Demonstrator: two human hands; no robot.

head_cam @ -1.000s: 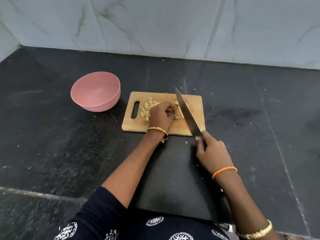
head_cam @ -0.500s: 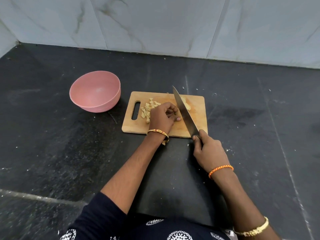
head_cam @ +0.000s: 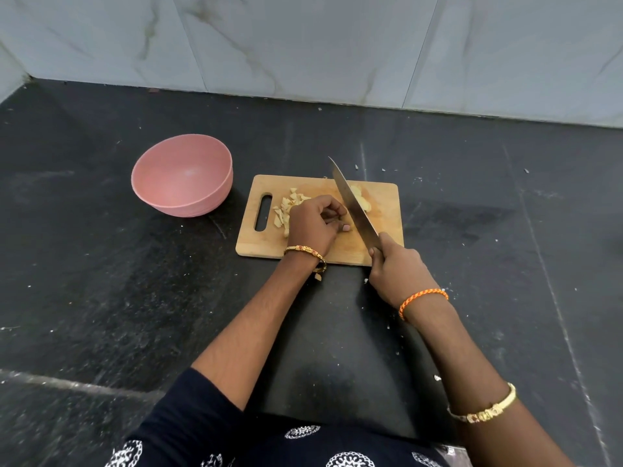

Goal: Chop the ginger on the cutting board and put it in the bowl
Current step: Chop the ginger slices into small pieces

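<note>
A wooden cutting board [head_cam: 384, 197] lies on the black counter. Chopped ginger pieces [head_cam: 286, 210] are heaped near its handle slot. Larger ginger slices [head_cam: 362, 198] lie to the right of the knife blade. My left hand [head_cam: 315, 224] rests curled on the board's middle, fingertips against the blade; I cannot tell whether it pins a piece. My right hand [head_cam: 394, 271] grips the handle of a long knife [head_cam: 352, 203], whose blade slants across the board. An empty pink bowl [head_cam: 183, 175] stands left of the board.
The black stone counter [head_cam: 101, 281] runs back to a marble-tiled wall [head_cam: 303, 45]. Small ginger scraps [head_cam: 371, 168] are scattered beyond and in front of the board.
The knife blade has shifted left across the board, closer to my left fingertips, leaving cut slices on its right. My left hand stays in place.
</note>
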